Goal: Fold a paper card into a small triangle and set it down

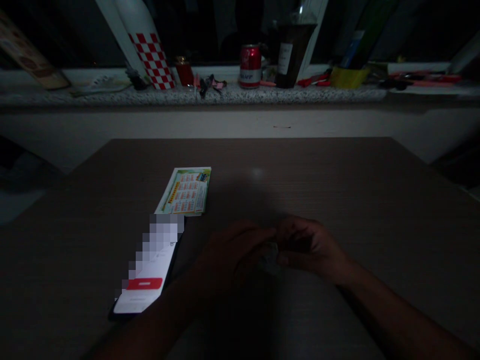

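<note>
In dim light, both hands meet above the brown table point(330, 190). A small, crumpled-looking translucent piece point(269, 259), perhaps clear plastic, shows between them; its kind is too dark to make out. My right hand point(313, 247) is closed, its thumb and forefinger pinching at the piece's right edge. Coming from the other side, my left hand point(232, 255) has its fingers curved together over the piece's left part, and its thumb is hidden. Left of that hand lies a lit phone point(150, 267) with a red button on its screen. Printed cards point(185, 192) lie just beyond the phone.
Along the back runs a speckled stone sill point(225, 97). On it stand a red-and-white checked bottle point(152, 57), a red can point(250, 65), a dark labelled container point(292, 57), a yellow-based item point(348, 77) and several small red and black things. Dark windows are behind.
</note>
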A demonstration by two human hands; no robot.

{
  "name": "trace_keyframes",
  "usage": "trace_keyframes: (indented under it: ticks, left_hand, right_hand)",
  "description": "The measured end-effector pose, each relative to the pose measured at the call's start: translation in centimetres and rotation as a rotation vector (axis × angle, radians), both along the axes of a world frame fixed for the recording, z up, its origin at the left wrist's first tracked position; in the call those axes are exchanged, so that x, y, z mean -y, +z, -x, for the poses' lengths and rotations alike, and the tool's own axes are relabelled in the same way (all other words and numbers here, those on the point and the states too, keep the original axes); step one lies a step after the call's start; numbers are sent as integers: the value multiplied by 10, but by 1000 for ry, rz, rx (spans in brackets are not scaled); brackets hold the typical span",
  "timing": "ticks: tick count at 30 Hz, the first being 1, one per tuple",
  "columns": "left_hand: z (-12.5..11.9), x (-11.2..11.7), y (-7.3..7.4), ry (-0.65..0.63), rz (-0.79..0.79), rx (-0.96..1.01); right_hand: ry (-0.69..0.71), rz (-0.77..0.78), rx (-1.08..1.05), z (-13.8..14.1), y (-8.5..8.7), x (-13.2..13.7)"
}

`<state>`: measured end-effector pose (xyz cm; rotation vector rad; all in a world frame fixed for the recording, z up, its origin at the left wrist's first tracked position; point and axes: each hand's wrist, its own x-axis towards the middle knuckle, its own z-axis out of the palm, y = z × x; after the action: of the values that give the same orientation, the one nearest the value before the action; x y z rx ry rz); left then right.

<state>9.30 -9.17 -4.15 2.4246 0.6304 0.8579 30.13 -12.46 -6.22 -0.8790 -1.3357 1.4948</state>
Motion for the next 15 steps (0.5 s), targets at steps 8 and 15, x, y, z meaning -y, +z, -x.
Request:
trace_keyframes:
  ticks: [8,15]
  left_hand:
    - [0,2,6,37,-13,-2]
    - [0,-1,-4,-21,-130,-42]
  right_hand:
    - [-174,-451,312,-6,7,-3]
    - [-210,-838,622,-13,2,-8]
